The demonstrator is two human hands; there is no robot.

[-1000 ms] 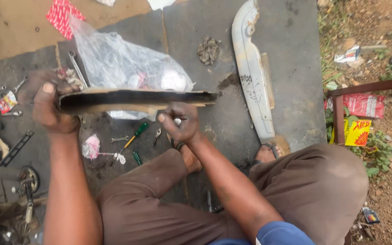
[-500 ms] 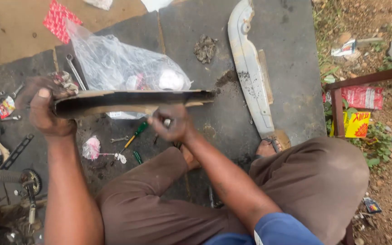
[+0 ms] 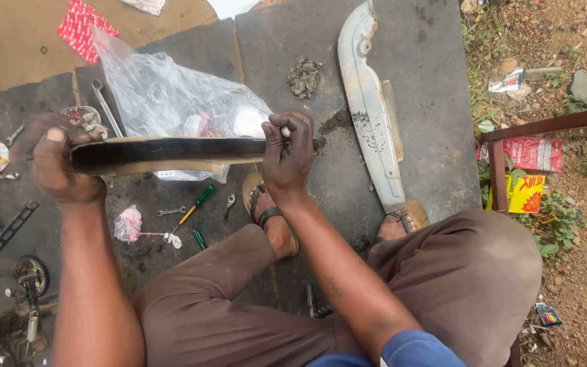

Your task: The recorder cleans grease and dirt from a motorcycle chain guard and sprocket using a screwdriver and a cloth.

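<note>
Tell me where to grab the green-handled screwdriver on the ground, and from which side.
Grip the green-handled screwdriver by its green handle, coming from above: it lies flat on the dark slab, handle angled up-right, clear of the small spanners beside its shaft.

An outdoor roadside repair spot: spanners (image 3: 103, 105), a screwdriver (image 3: 195, 207) and a chain sprocket (image 3: 32, 272) lie scattered on greasy concrete slabs (image 3: 422, 81), with a dirt verge (image 3: 565, 41) along the slabs' right edge.

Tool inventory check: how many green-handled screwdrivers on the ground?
2: a long green-handled screwdriver below the black panel, and a short green-handled one beside the knee. Others may be hidden.
</note>
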